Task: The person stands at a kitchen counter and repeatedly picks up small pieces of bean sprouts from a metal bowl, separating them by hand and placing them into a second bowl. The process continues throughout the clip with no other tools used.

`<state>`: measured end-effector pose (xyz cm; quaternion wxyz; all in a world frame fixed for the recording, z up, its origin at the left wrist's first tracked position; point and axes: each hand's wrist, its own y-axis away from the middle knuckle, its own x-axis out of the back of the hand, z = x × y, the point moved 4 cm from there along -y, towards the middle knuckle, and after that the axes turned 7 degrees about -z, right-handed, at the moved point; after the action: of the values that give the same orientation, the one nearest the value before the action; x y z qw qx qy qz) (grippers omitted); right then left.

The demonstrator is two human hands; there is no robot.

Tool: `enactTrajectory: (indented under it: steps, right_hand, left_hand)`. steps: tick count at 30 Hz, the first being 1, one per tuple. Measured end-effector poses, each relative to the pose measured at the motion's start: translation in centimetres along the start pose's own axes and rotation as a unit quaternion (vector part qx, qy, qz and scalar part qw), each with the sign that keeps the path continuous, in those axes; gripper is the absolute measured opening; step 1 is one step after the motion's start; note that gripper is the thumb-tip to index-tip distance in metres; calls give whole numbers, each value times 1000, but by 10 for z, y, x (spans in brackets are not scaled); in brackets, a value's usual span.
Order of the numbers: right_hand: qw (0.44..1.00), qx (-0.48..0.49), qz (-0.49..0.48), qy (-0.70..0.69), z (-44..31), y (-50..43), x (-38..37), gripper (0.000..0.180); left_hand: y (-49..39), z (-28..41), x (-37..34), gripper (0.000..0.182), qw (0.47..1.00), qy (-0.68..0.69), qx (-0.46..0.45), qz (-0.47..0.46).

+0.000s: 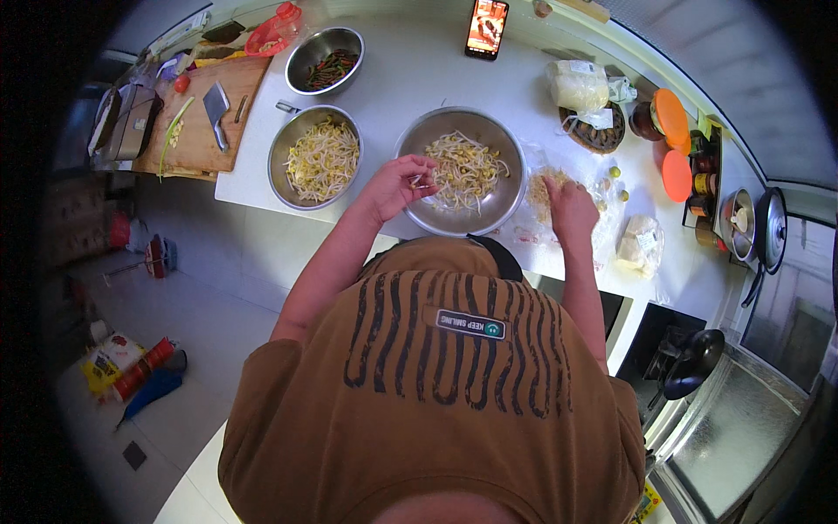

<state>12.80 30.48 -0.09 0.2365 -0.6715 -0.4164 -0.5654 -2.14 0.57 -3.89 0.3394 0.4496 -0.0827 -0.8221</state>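
In front of me stands a wide stainless steel bowl (501,193) with soybean sprouts (466,167) heaped in it. My left hand (399,187) is over the bowl's left rim, its fingers pinched around a pale sprout (416,181). To the right of the bowl, my right hand (573,209) hovers at or touches a pile of thin brownish sprout roots (542,193) on a clear plastic bag (605,219). Its fingertips are partly hidden, so whether it grips anything is unclear. A second steel bowl (278,164), at the left, is full of sprouts.
At the back left are a bowl of chillies (330,69) and a cutting board (196,141) bearing a cleaver (216,108). A lit phone (486,29) leans at the back. Right of my hands lie a wrapped pale block (641,242), small green citrus fruits (615,171) and orange-lidded jars (669,114).
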Motion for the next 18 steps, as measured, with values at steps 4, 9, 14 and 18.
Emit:
enactTrajectory:
  steps: [4, 9, 14, 18]
  right_hand:
    - [995, 70, 65, -41, 6, 5, -8, 9]
    - [956, 283, 2, -78, -71, 13, -44, 5]
    - [938, 315, -85, 116, -100, 18, -102, 6]
    - [943, 285, -115, 132, -101, 12, -113, 7]
  left_hand:
    - [-4, -10, 14, 20, 999, 36, 20, -8]
    - [-9, -13, 8, 18, 1000, 5, 30, 9]
    - [-11, -17, -1, 15, 999, -43, 26, 12]
    - [-8, -25, 1, 12, 997, -49, 42, 32]
